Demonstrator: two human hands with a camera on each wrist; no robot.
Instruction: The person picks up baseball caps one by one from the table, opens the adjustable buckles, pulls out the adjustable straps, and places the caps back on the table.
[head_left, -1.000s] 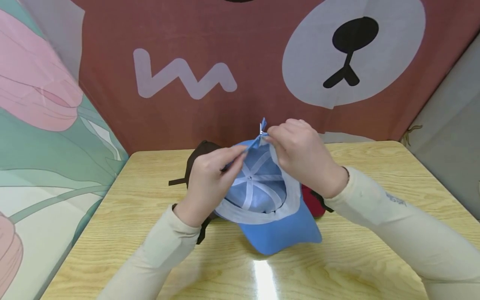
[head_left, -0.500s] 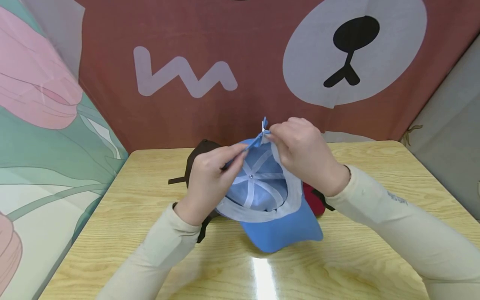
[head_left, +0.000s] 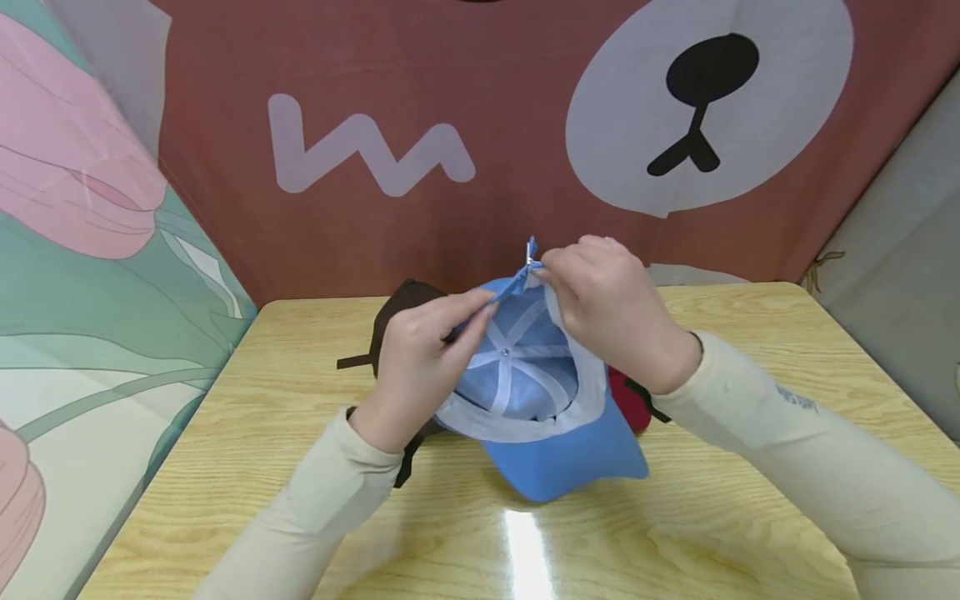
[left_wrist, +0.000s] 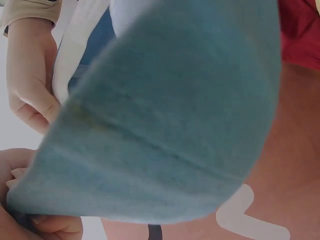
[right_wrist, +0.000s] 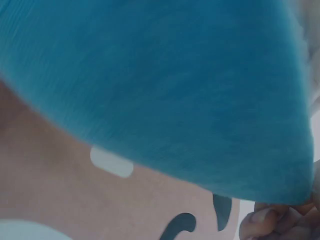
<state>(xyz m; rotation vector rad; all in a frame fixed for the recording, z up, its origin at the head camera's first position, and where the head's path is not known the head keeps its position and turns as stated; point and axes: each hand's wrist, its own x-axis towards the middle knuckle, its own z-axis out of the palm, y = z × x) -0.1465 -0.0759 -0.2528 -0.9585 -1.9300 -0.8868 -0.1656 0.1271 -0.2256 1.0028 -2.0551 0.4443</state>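
Observation:
A light blue baseball cap [head_left: 566, 458] is held above the table, its hollow inside facing me and its brim toward me. My left hand [head_left: 420, 350] pinches the cap's back strap [head_left: 510, 289] between thumb and fingers. At the other end of the strap, my right hand [head_left: 611, 308] pinches the cap's edge beside a small metal buckle [head_left: 529, 257]. A short strap end sticks up past the buckle. The cap's outer cloth [left_wrist: 175, 115] fills much of the left wrist view. In the right wrist view, blue cloth [right_wrist: 175, 95] hides most of the fingers.
Behind the blue cap, a dark brown cap [head_left: 393, 317] with a loose strap lies to the left. A red cap [head_left: 628, 402] shows partly at the right. The wood-grain table [head_left: 262, 475] ends at a brown cloth backdrop [head_left: 337, 242] with a bear print.
The blue cap and its buckle have shifted slightly to the right, and the brim has risen a little. Both hands keep their pinch, with the right hand moving slightly rightward.

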